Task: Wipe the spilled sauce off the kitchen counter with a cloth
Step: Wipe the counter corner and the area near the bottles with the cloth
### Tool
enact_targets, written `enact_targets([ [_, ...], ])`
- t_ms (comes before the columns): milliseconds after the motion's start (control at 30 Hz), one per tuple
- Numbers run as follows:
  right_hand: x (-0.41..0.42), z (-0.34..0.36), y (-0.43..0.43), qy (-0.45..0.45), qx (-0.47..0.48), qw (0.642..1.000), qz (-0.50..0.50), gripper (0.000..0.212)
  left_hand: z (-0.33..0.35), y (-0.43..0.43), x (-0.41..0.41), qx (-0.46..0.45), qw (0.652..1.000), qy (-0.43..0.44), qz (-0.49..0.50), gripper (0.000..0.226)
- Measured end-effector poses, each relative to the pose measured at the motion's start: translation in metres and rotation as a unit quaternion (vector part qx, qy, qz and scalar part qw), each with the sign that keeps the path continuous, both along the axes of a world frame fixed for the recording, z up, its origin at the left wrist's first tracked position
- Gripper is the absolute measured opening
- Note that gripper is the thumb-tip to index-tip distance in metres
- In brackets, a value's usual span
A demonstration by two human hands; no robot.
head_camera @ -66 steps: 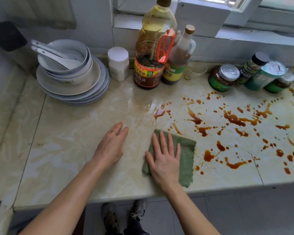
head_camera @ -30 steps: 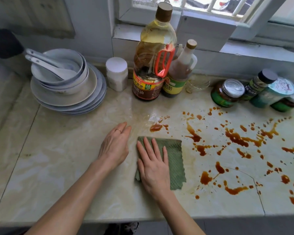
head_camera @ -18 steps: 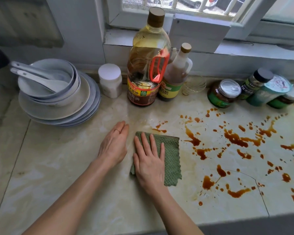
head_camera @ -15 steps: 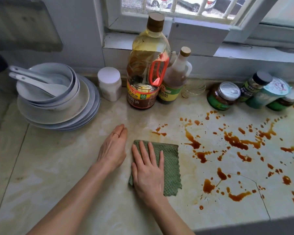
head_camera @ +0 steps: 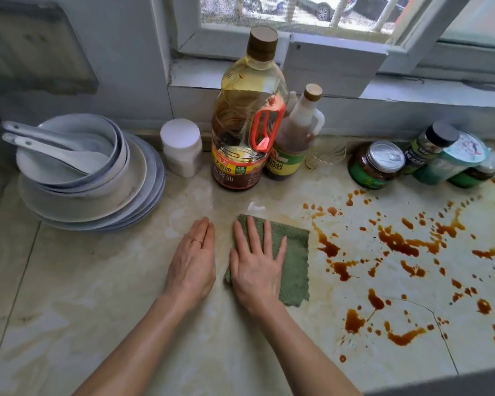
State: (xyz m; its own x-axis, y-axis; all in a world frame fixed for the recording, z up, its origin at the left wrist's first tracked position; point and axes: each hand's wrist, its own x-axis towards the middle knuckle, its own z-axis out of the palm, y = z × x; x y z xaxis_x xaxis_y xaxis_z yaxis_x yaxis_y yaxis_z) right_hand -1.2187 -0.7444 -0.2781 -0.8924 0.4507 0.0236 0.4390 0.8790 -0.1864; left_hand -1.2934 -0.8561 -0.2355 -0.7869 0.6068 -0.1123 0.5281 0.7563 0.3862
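Marbled tabletop (head_camera: 97, 295), brown sauce (head_camera: 397, 244) splattered centre-right. Big bottle (head_camera: 240, 155) label reads 酱油, smaller bottle (head_camera: 292, 150) reads 醋. Right hand (head_camera: 255, 270) flat on green cloth (head_camera: 295, 267) mid-frame, fingers (head_camera: 253, 232) straight, slightly apart. Left hand (head_camera: 192, 264) flat on bare tabletop just beside it, fingers together.

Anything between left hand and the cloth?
Head view: only a narrow strip of bare counter separates the left hand from the cloth.
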Motion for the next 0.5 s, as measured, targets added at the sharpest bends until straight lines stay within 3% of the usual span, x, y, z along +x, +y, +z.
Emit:
enact_targets([
  [67,-0.014,0.005,0.021,-0.009,0.003,1.000,0.013,0.054,-0.003,0.000,0.001,-0.015,1.000,0.001,-0.005,0.060],
  [200,-0.045,0.013,0.052,-0.044,-0.035,0.997,-0.060,0.054,0.002,0.000,-0.001,-0.039,0.999,-0.015,-0.025,0.069],
  [400,0.001,0.008,0.014,-0.021,-0.023,1.000,-0.003,0.056,0.006,-0.004,-0.004,-0.073,0.994,-0.049,-0.057,0.108],
  [500,-0.025,0.010,0.040,-0.025,-0.023,0.999,-0.015,0.054,0.008,-0.005,-0.006,-0.104,0.990,-0.063,-0.074,0.125],
])
